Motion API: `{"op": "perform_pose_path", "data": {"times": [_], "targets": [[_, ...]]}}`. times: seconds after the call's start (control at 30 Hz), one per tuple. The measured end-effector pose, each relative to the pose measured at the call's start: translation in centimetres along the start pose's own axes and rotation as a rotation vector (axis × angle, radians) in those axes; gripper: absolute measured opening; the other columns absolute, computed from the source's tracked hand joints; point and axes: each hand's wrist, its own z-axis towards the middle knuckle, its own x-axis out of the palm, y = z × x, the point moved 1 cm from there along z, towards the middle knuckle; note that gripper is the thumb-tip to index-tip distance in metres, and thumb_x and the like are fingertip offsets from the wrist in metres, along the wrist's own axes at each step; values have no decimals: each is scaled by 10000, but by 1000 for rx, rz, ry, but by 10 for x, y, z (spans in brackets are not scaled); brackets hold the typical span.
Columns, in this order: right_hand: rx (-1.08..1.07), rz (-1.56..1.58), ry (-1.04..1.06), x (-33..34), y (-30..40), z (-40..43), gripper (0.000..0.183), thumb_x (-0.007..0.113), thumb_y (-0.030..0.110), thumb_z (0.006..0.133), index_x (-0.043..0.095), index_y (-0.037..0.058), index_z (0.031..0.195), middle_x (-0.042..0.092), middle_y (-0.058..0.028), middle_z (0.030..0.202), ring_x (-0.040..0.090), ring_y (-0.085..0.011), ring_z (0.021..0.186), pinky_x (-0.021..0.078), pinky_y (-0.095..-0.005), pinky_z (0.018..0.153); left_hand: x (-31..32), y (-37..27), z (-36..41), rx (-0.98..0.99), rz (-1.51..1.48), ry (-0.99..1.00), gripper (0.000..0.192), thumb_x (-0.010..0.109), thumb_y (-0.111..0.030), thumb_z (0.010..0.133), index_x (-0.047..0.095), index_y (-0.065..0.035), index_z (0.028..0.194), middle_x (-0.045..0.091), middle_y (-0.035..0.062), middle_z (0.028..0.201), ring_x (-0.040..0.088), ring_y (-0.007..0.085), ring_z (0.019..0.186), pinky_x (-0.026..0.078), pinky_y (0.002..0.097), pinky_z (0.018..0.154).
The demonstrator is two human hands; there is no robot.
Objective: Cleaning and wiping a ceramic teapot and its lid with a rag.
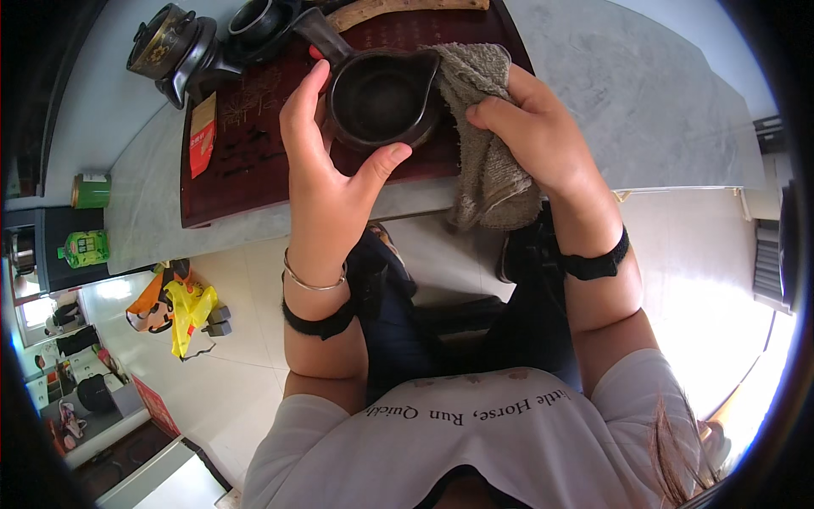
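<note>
My left hand (337, 159) grips a dark ceramic tea pitcher (381, 98) with a pouring lip and a straight side handle that points up and left. The pitcher is held over a dark red wooden tea tray (248, 191), its open mouth facing me. In my right hand (540, 127) is a grey-brown terry cloth (489, 153), bunched between thumb and fingers. The cloth's upper end touches or lies right beside the pitcher's lip, and its lower end hangs past the table's front edge.
Behind the tray's left corner stand a dark pot with a gold pattern (162, 44) on a stand and a dark cup (254, 19). A red packet (202, 137) lies on the tray. The tray rests on a grey stone-look table (610, 95). Bags (187, 312) sit on the floor.
</note>
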Motion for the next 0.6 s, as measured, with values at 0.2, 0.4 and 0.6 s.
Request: {"op": "perform_pose_path", "data": {"times": [0.2,0.4,0.6], "targets": [[-35,-41,-26,-1,0,1,229,487,49,775,566,16,987,579,-13,753,515,-78,686,435,-246,616,-1,2,1,48,147,4,685,703,-167,744,324,16,1284,362,167,1288,386,254,1187,303,358,1008],[-71,-82,-96,1,-3,-1,242,497,61,783,564,18,1012,591,-20,794,522,-79,725,439,-240,653,0,2,0,-17,38,5,653,687,-161,760,335,5,1284,343,157,1293,387,255,1185,335,368,993],[-101,-61,-80,1,-4,-1,247,507,60,783,567,20,1018,594,-22,803,519,-76,736,439,-241,662,-3,0,0,-12,73,-45,604,662,-136,781,346,-28,1283,338,138,1268,400,239,1164,362,401,990]]}}
